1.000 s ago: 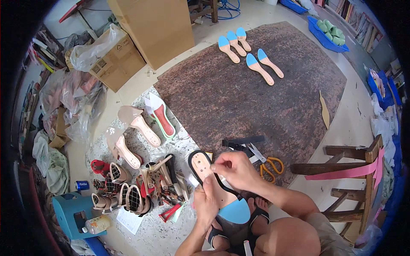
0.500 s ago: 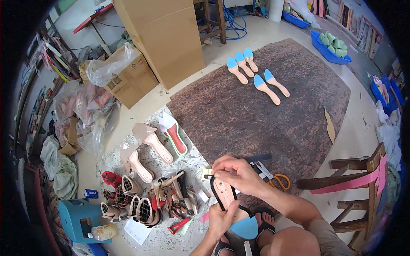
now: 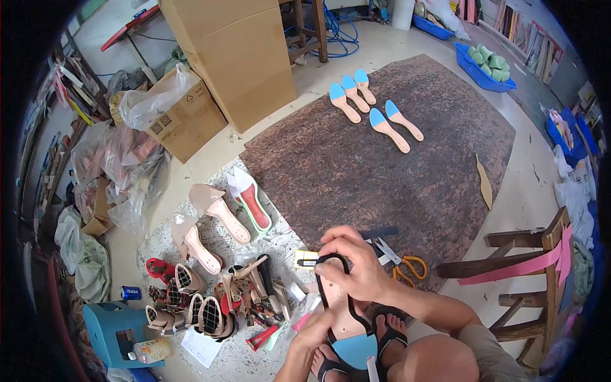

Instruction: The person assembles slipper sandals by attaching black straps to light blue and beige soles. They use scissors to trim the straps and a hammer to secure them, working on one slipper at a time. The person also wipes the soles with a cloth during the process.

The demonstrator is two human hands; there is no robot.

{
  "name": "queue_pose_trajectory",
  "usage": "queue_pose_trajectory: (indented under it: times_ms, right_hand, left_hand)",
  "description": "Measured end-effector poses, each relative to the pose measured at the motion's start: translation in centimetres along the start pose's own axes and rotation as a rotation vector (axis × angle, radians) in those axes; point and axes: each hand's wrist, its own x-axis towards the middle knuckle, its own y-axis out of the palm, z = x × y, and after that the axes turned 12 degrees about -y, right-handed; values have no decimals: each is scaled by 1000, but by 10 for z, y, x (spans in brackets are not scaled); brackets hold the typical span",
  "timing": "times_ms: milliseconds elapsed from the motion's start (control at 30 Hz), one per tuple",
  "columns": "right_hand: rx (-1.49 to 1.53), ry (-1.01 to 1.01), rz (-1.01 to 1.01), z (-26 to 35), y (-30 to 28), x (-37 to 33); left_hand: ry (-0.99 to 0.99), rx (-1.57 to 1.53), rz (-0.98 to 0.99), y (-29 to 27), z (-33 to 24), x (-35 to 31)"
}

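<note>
One insole (image 3: pixel 344 321) in my left hand (image 3: pixel 313 332); my right hand (image 3: pixel 356 268), shifted to the heel end, pinches black edging (image 3: pixel 322 290), apparently fitting it.

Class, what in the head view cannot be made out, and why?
Head view:
Held sole, underside: turned away from sight.
Part of its upper face: covered by the right hand's grip.
Left hand's grip: some fingers hidden beneath the sole.
Tall carton: top cut off by the upper edge.
Far soles: holes too small to count.
</note>
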Motion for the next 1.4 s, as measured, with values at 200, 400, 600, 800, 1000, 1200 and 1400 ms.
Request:
queue_pose_trajectory:
  times_ms: [200, 400, 600, 800, 1000, 1200, 1400]
  right_hand:
    - [159, 127, -98, -2, -10, -7]
    - [820, 859, 111, -33, -33, -22]
    - [608, 703, 400, -10, -44, -15]
    - [108, 260, 718, 3, -47, 6]
    - [84, 423, 614, 3, -22, -24]
    - [52, 390, 292, 0, -5, -37]
    - [344, 290, 368, 22, 42, -57]
  left_hand:
    - [68, 169, -11, 0, -11, -8]
    - [853, 1542, -768, 5, -37, -11]
    - [1100, 1778, -686, 2, -55, -24]
    - [1234, 1888, -516, 9, -68, -30]
    - [1084, 2025, -578, 2, -64, -21]
    - [815, 437, -855, -28, -20, -2]
    - [558, -877, -371, -42, -66, 20]
